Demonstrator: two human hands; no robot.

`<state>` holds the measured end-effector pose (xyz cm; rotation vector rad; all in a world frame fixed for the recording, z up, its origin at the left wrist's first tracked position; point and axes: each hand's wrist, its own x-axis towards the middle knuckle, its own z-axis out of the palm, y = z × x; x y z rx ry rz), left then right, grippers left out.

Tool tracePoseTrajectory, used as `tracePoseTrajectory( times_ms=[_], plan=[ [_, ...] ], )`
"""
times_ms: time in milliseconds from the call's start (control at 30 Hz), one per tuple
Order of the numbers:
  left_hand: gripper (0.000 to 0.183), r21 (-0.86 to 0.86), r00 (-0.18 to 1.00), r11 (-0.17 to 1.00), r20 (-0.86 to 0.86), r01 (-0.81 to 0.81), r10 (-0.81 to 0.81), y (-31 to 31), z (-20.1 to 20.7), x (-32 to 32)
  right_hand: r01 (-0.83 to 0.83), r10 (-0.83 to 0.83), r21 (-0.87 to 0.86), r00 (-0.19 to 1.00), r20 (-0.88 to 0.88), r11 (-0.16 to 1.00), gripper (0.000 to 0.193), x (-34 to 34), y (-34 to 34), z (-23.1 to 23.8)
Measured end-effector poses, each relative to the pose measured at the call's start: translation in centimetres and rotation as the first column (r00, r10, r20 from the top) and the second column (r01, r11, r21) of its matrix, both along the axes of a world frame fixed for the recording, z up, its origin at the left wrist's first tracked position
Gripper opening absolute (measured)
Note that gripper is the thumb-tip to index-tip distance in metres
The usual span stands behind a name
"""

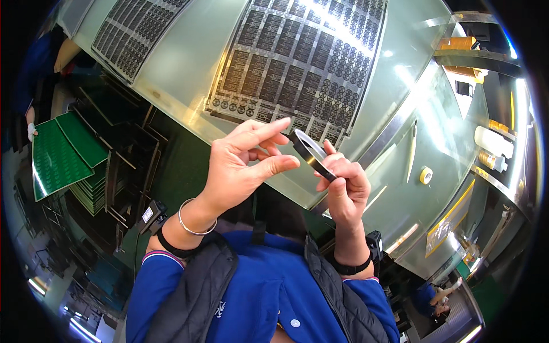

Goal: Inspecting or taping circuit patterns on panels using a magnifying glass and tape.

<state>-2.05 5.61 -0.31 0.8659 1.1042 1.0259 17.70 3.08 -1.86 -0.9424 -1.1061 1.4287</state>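
My right hand (347,186) grips a narrow roll of black tape (309,153), thumb and fingers pinching its lower end. The roll is tilted, and its pale inner ring shows. Just left of it is my left hand (243,157), index finger and thumb stretched toward the roll and apart from each other. The index fingertip lies close to the roll's upper end; whether it touches is hard to tell. Beyond both hands, a large film sheet (274,68) printed with dark blocks and round patterns lies on the glass-topped table (189,91).
A second printed sheet (134,34) lies at the far left. On the right are a small yellow tape roll (425,175), a white bottle (493,142) and a metal rail (394,128). Green panels (68,154) sit in a rack at left, near another person's gloved hand (32,132).
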Motion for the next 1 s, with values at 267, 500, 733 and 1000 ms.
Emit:
tracePoseTrajectory(
  times_ms=[267, 500, 733, 1000],
  plan=[
    [0.043, 0.043, 0.997, 0.999, 0.071, 0.016, -0.019, -0.3, 0.1, 0.4, 0.005, -0.018, 0.115, 0.993, 0.119, 0.993, 0.011, 0.2, -0.2, 0.2],
    [0.027, -0.317, 0.957, 0.946, 0.290, 0.066, 0.030, 0.2, 0.8, -0.1, -0.061, -0.082, 0.331, 0.912, 0.403, 0.942, 0.011, 0.6, -0.2, 0.4],
    [0.014, -0.298, 0.980, 0.951, 0.197, 0.083, -0.023, 0.2, 0.9, -0.3, -0.136, -0.113, 0.377, 0.814, 0.569, 0.916, 0.014, 1.0, -0.4, 0.9],
    [0.010, 0.177, 0.994, 0.984, -0.111, 0.033, -0.013, -0.5, -0.5, 0.5, -0.169, -0.157, 0.409, 0.743, 0.651, 0.897, 0.015, 0.9, -0.3, 1.1]
  ],
)
